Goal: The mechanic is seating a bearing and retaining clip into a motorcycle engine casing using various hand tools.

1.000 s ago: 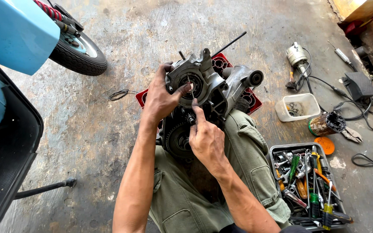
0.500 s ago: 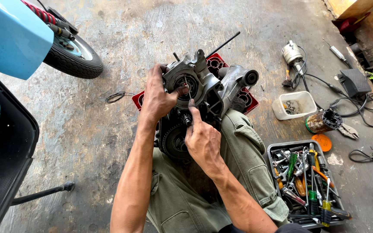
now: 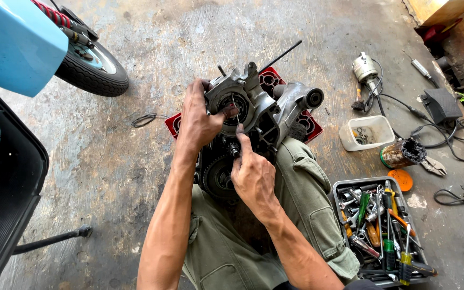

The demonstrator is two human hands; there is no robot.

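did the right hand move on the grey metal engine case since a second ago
Barely. The right hand stays just below the round opening of the grey metal engine case, forefinger pointing up at it as before.

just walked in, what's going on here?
A person sits on the concrete floor with a grey engine casing propped on their lap. The left hand grips the casing's left side, thumb at the round opening. The right hand sits just below it, index finger pointing up into the mechanism. To the person's right are a tray of hand tools, a small white tub and a rusty can. A scooter wheel stands at upper left.
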